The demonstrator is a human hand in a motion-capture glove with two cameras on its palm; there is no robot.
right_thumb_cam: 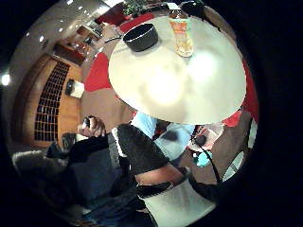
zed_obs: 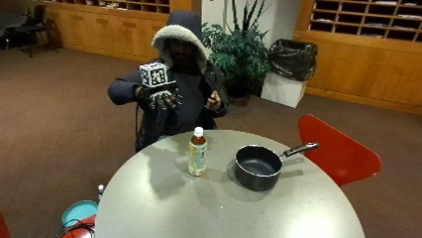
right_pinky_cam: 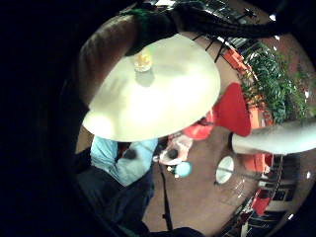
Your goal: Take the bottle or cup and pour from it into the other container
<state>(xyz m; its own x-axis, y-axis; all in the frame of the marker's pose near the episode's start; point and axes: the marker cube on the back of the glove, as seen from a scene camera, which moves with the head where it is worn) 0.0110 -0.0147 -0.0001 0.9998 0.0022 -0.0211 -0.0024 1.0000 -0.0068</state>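
A clear bottle (zed_obs: 197, 152) of amber drink with a white cap stands upright on the round grey table (zed_obs: 165, 203); it also shows in the palm views (right_pinky_cam: 143, 60) (right_thumb_cam: 182, 33). To its right sits a black saucepan (zed_obs: 258, 166) (right_thumb_cam: 140, 37), its handle pointing toward the red chair. My gloved right hand (zed_obs: 162, 97) is raised at chest height behind the table's far edge, well above and apart from the bottle, fingers spread and pointing down, holding nothing. The bare left hand (zed_obs: 213, 101) is held up beside it.
A red chair (zed_obs: 336, 151) stands at the table's right. On the floor at the left lies a teal lid or bowl (zed_obs: 79, 212). A potted plant (zed_obs: 240, 49) and a bin with a black bag (zed_obs: 290, 69) stand behind the person.
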